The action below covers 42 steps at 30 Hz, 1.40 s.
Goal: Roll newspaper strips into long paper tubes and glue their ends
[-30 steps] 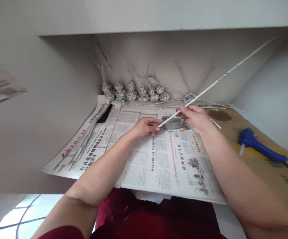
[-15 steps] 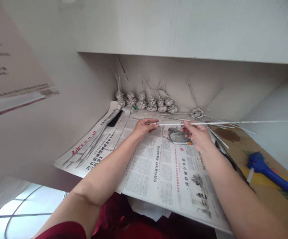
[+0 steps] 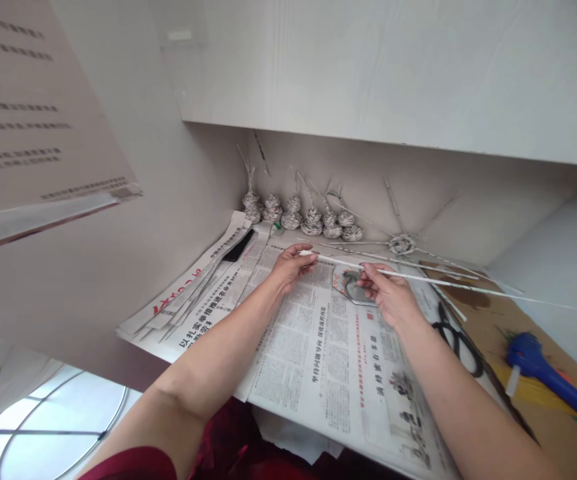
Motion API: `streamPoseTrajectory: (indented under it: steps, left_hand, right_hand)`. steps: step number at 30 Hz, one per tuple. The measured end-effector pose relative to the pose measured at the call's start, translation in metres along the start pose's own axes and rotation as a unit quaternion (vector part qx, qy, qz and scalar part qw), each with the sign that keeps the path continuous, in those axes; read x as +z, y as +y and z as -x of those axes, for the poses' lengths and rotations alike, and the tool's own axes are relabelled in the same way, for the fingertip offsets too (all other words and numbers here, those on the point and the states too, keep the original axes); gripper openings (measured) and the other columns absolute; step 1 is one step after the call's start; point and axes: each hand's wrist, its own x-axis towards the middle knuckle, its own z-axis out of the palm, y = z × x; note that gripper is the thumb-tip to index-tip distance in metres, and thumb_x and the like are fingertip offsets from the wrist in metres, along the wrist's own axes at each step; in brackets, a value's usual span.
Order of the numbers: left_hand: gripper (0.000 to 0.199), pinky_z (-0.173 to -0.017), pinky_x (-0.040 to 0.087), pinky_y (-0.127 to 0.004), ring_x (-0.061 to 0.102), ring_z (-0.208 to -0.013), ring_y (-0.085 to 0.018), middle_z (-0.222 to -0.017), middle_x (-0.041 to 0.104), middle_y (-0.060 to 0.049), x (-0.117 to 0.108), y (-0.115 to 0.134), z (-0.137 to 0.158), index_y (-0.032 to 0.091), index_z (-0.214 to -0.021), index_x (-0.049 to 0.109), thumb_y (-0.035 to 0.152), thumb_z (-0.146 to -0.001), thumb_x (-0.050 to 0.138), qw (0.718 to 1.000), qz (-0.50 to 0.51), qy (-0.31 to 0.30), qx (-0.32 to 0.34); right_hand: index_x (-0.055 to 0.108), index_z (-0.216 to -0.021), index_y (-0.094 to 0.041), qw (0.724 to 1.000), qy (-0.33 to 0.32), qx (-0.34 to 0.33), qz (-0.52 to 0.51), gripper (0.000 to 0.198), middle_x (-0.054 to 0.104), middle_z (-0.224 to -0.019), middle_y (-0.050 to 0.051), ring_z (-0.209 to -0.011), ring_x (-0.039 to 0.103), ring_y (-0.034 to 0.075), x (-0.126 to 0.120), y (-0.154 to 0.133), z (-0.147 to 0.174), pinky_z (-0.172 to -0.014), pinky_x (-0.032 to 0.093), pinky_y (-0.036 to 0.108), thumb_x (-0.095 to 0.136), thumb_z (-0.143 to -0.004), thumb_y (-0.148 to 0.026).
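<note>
Above the newspaper sheets (image 3: 293, 360), a long thin rolled paper stick (image 3: 428, 277) runs from my left hand out past my right toward the right edge. My left hand (image 3: 292, 265) pinches its near, slightly flattened end between thumb and fingers. Further along, my right hand (image 3: 387, 290) grips the same stick with thumb and fingertips. Below the right fingers lies a small octagonal printed piece with a grey patch (image 3: 351, 285), partly hidden by that hand. Black scissors (image 3: 456, 340) rest beside my right forearm.
Several woven paper gourds (image 3: 292, 217) stand along the back wall. A woven base with radiating paper sticks (image 3: 401, 245) is at the back right. A blue glue gun (image 3: 543, 373) lies on cardboard (image 3: 533, 423). Left are newspaper strips (image 3: 183, 300) and a black phone (image 3: 238, 245). A white panel (image 3: 368, 80) overhangs.
The paper stick has tilted, its far end now lower. Both hands keep hold of it. The view has shifted slightly, and more of the scissors shows.
</note>
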Motion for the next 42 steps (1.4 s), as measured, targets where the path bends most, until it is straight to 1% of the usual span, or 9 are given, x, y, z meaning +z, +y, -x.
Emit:
streamPoseTrajectory:
  steps: [13, 20, 26, 29, 33, 35, 38, 40, 42]
  left_hand:
    - [0.032, -0.053, 0.048, -0.016, 0.062, -0.06, -0.009, -0.066, 0.063, 0.002, 0.001, 0.0, 0.0, 0.014, -0.083, 0.065, 0.022, -0.057, 0.082, 0.999, 0.049, -0.016, -0.006]
    - [0.024, -0.053, 0.049, -0.016, 0.063, -0.064, -0.009, -0.072, 0.065, 0.001, -0.002, 0.001, -0.005, 0.013, -0.076, 0.063, 0.021, -0.06, 0.08, 0.996, 0.082, 0.041, -0.003]
    - [0.017, -0.053, 0.049, -0.013, 0.059, -0.056, -0.005, -0.065, 0.062, 0.002, -0.002, 0.003, -0.005, 0.013, -0.079, 0.065, 0.016, -0.067, 0.076, 0.992, 0.123, 0.021, 0.001]
    - [0.015, -0.054, 0.049, -0.013, 0.06, -0.058, -0.005, -0.067, 0.063, 0.001, -0.003, 0.004, -0.004, 0.012, -0.084, 0.066, 0.019, -0.073, 0.072, 0.991, 0.13, 0.007, -0.002]
    - [0.022, -0.056, 0.052, -0.018, 0.063, -0.062, -0.008, -0.08, 0.067, -0.004, -0.005, 0.005, -0.004, 0.013, -0.089, 0.065, 0.032, -0.078, 0.067, 0.991, 0.131, -0.023, -0.006]
    - [0.023, -0.057, 0.053, -0.02, 0.065, -0.066, -0.011, -0.085, 0.068, -0.006, -0.006, 0.005, -0.006, 0.014, -0.088, 0.063, 0.036, -0.08, 0.064, 0.99, 0.14, -0.006, -0.007]
    - [0.023, -0.057, 0.052, -0.02, 0.067, -0.07, -0.013, -0.082, 0.068, -0.007, -0.007, 0.008, -0.009, 0.014, -0.083, 0.059, 0.037, -0.085, 0.057, 0.985, 0.166, 0.048, 0.0]
    - [0.023, -0.054, 0.051, -0.019, 0.067, -0.068, -0.013, -0.075, 0.066, -0.006, -0.009, 0.011, -0.012, 0.014, -0.08, 0.057, 0.035, -0.088, 0.052, 0.979, 0.187, 0.085, 0.005]
    - [0.023, -0.052, 0.049, -0.017, 0.066, -0.064, -0.012, -0.069, 0.063, -0.004, -0.012, 0.013, -0.014, 0.013, -0.079, 0.056, 0.032, -0.09, 0.049, 0.971, 0.208, 0.116, 0.004]
  right_hand:
    - [0.061, -0.068, -0.019, 0.997, 0.006, 0.055, -0.05, 0.028, 0.063, -0.061, -0.002, -0.051, 0.06, 0.011, 0.01, -0.007, 0.009, -0.036, 0.038, 0.019, 0.082, -0.058, -0.035]
    - [0.069, -0.09, -0.021, 0.998, -0.023, 0.028, -0.051, 0.036, 0.064, -0.067, -0.002, -0.056, 0.061, 0.011, 0.007, -0.01, 0.008, -0.04, 0.043, 0.019, 0.083, -0.057, -0.029]
    - [0.065, -0.073, -0.019, 0.998, 0.026, 0.032, -0.047, 0.028, 0.063, -0.061, -0.002, -0.051, 0.059, 0.01, 0.012, -0.007, 0.01, -0.036, 0.039, 0.017, 0.083, -0.057, -0.033]
    - [0.063, -0.071, -0.019, 0.998, 0.023, 0.04, -0.043, 0.028, 0.063, -0.061, -0.002, -0.051, 0.058, 0.01, 0.017, -0.004, 0.014, -0.036, 0.039, 0.017, 0.082, -0.058, -0.035]
    - [0.063, -0.075, -0.02, 0.998, -0.006, 0.061, -0.023, 0.029, 0.063, -0.062, -0.001, -0.051, 0.058, 0.01, 0.023, 0.003, 0.017, -0.036, 0.038, 0.017, 0.079, -0.062, -0.04]
    - [0.066, -0.082, -0.019, 0.997, -0.033, 0.07, -0.007, 0.031, 0.063, -0.066, 0.0, -0.053, 0.058, 0.01, 0.027, 0.007, 0.021, -0.038, 0.039, 0.017, 0.075, -0.067, -0.045]
    - [0.067, -0.096, -0.018, 0.99, -0.107, 0.065, 0.065, 0.04, 0.063, -0.071, 0.002, -0.059, 0.06, 0.011, 0.039, 0.012, 0.035, -0.043, 0.041, 0.019, 0.063, -0.076, -0.053]
    - [0.067, -0.099, -0.018, 0.97, -0.174, 0.027, 0.17, 0.039, 0.065, -0.076, 0.004, -0.064, 0.061, 0.013, 0.051, 0.014, 0.052, -0.047, 0.044, 0.021, 0.057, -0.081, -0.051]
    - [0.068, -0.097, -0.02, 0.919, -0.251, -0.047, 0.301, 0.033, 0.068, -0.081, 0.005, -0.071, 0.063, 0.016, 0.063, 0.014, 0.074, -0.055, 0.048, 0.026, 0.054, -0.085, -0.047]
